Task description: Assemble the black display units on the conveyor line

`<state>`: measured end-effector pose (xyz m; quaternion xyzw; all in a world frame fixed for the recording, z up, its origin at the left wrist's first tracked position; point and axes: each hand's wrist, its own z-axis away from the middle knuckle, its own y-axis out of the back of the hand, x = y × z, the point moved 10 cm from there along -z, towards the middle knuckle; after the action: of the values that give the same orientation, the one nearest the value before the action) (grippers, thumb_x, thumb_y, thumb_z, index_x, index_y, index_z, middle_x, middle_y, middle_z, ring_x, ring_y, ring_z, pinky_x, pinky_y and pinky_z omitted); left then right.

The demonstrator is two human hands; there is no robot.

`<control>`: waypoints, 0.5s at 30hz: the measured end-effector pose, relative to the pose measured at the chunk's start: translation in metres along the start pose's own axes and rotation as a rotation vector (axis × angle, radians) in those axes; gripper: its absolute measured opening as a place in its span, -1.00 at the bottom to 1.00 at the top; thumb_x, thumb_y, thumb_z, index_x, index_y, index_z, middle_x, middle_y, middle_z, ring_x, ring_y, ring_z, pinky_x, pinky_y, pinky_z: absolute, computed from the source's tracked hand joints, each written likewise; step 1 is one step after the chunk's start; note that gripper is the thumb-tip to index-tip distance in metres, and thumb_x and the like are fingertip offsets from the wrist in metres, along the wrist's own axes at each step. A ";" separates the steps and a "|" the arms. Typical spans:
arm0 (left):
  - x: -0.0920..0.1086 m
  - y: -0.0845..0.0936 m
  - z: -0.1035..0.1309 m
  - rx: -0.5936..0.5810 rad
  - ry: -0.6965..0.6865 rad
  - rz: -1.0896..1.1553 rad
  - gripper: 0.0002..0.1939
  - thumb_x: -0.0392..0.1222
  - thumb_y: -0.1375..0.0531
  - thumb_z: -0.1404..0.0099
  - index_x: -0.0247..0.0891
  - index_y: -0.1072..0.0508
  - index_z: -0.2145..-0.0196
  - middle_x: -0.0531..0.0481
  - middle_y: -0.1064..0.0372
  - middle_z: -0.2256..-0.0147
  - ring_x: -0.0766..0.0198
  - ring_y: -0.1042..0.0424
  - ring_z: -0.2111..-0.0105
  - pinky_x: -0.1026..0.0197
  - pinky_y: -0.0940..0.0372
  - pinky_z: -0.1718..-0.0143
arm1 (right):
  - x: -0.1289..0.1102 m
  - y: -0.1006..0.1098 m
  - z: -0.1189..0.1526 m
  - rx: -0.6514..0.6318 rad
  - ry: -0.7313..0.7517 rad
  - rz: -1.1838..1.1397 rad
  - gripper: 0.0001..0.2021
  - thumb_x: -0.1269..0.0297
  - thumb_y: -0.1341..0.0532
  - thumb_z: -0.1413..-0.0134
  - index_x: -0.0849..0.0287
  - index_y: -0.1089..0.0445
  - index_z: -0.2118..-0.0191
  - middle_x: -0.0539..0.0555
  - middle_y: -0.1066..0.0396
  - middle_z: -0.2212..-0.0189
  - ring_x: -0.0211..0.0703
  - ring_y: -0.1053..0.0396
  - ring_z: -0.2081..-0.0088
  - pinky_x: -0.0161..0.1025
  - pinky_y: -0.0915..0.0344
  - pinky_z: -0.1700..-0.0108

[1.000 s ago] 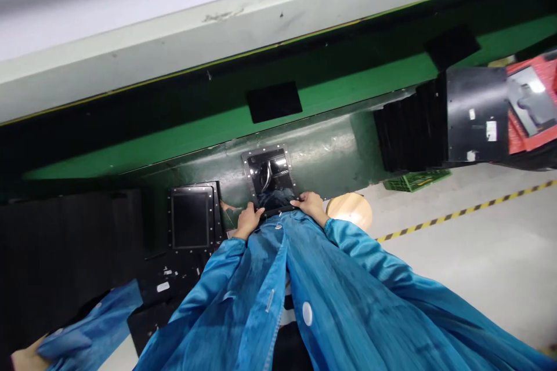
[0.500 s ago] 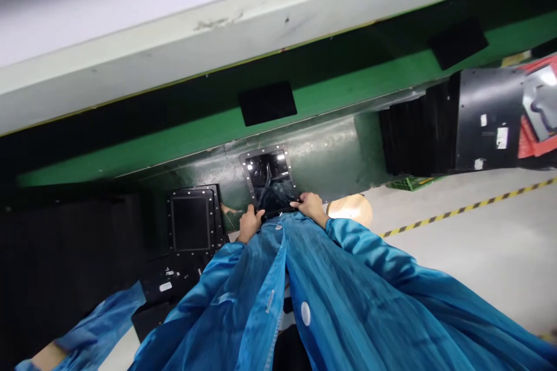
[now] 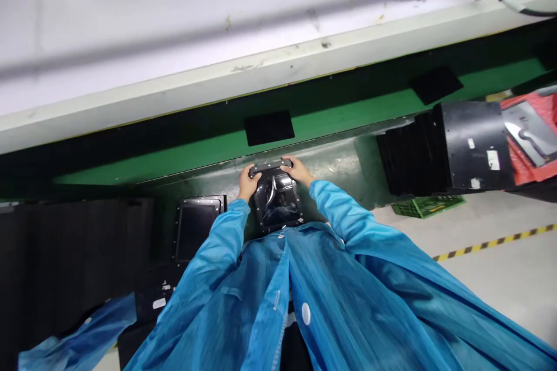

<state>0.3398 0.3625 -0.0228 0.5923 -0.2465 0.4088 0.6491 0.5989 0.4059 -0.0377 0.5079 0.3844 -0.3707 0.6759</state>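
Observation:
A glossy black framed panel with small studs or screws along its border lies in front of my body, its near edge close to my blue coat. My left hand grips the far left corner of the panel, thumb on top. The far right corner is held by my right hand, its thumb also over the rim. Between both hands, the panel's far edge shows as a thick dark strip. Under and behind it is the dark green bench surface.
Another framed panel lies to the left. Black panels stand stacked at right, beside a red tray and a green crate. A white shelf edge crosses ahead. Another person's blue sleeve shows at lower left.
Both hands have moved from the panel's near edge to its far corners and grip there. The camera view has shifted, showing more of the white shelf. The other person's bare wrist has left view.

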 end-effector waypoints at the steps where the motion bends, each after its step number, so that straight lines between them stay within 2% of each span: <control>1: -0.005 -0.003 -0.001 -0.008 0.020 0.038 -0.47 -0.25 -0.32 -0.33 -0.23 -0.46 -0.24 -0.21 -0.48 -0.26 0.06 -0.44 -0.28 0.00 -0.25 -0.40 | 0.003 -0.004 0.001 -0.021 -0.004 -0.033 -0.46 0.13 -0.38 -0.21 0.20 -0.44 -0.25 0.20 -0.52 -0.18 0.01 -0.46 -0.18 -0.04 -0.31 -0.34; 4: -0.017 -0.005 0.005 -0.032 0.034 0.126 -0.47 -0.27 -0.31 -0.33 -0.24 -0.45 -0.25 -0.19 -0.47 -0.28 0.12 -0.44 -0.28 0.06 -0.27 -0.39 | 0.013 -0.011 0.010 -0.082 0.005 -0.078 -0.45 0.13 -0.35 -0.20 0.21 -0.41 -0.26 0.17 -0.53 -0.14 -0.04 -0.48 -0.08 -0.10 -0.36 -0.24; 7: -0.025 -0.005 0.009 -0.034 0.053 0.165 -0.46 -0.26 -0.30 -0.34 -0.23 -0.45 -0.26 -0.18 -0.48 -0.27 0.11 -0.47 -0.25 0.06 -0.31 -0.35 | 0.019 -0.008 0.012 -0.069 -0.020 -0.015 -0.47 0.09 -0.32 -0.21 0.16 -0.42 -0.25 0.13 -0.53 -0.12 -0.06 -0.45 0.00 -0.14 -0.37 -0.17; 12: -0.030 -0.009 0.009 0.065 0.125 0.086 -0.55 -0.24 -0.24 -0.37 -0.22 -0.50 -0.20 -0.16 -0.51 -0.22 0.10 -0.48 -0.22 0.09 -0.35 -0.30 | 0.017 -0.007 0.011 -0.023 -0.102 0.102 -0.53 0.10 -0.26 -0.26 0.13 -0.45 -0.23 0.14 -0.52 -0.09 -0.15 -0.33 0.28 -0.18 -0.38 0.01; 15: -0.031 -0.012 0.011 0.130 0.131 0.074 -0.58 -0.24 -0.21 -0.38 -0.21 -0.53 -0.17 -0.16 -0.51 -0.20 0.09 -0.46 -0.24 0.08 -0.33 -0.32 | 0.014 -0.007 0.013 -0.011 -0.092 0.129 -0.55 0.11 -0.24 -0.27 0.13 -0.45 -0.21 0.16 -0.52 -0.08 -0.12 -0.32 0.30 -0.16 -0.38 0.03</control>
<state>0.3347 0.3451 -0.0524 0.5957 -0.1981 0.4857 0.6082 0.6002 0.3903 -0.0503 0.5105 0.3215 -0.3473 0.7179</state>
